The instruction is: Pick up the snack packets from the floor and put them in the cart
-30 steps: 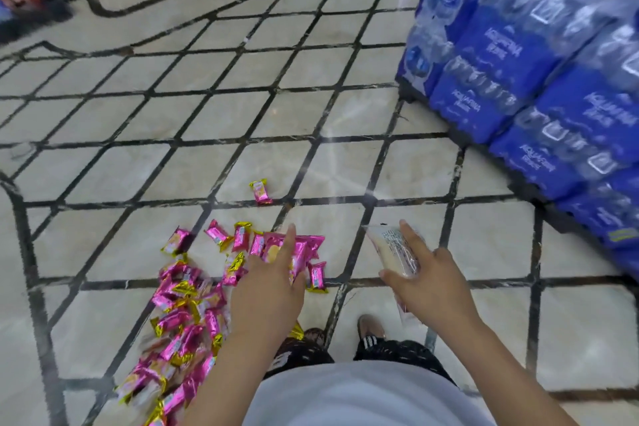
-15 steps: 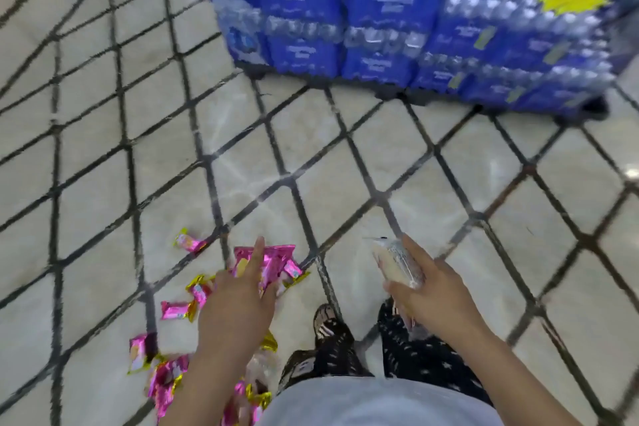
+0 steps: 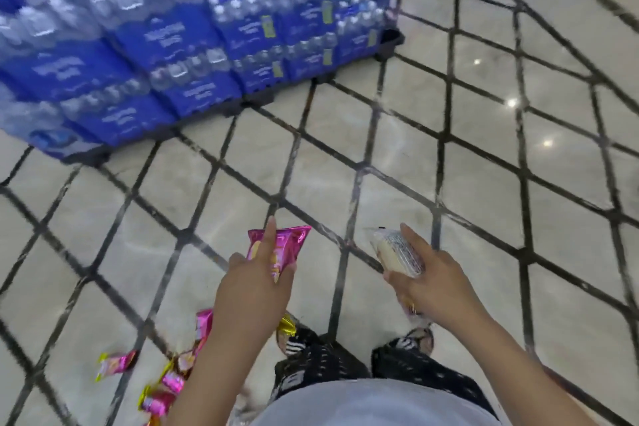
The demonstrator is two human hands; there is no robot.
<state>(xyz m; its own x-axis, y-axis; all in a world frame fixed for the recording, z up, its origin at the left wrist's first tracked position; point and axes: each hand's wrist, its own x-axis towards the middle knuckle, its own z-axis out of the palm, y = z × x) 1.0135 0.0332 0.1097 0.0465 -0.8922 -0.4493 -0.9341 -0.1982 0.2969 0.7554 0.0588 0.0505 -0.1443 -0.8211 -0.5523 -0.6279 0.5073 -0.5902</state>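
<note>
Water-pack labels seem too blurred to read.

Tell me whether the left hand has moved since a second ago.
Yes. The left hand, gripping pink snack packets, has risen forward and away from the scattered packets, now back beside its forearm.

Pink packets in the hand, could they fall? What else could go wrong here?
Maybe. The left hand pinches the pink packets with one finger straight, so some might slip out. More loose packets lie on the floor right by the shoes, so a step could crush them or cause a slip. The right hand holds a clear packet, so with both hands full, grabbing more could drop something.
</note>
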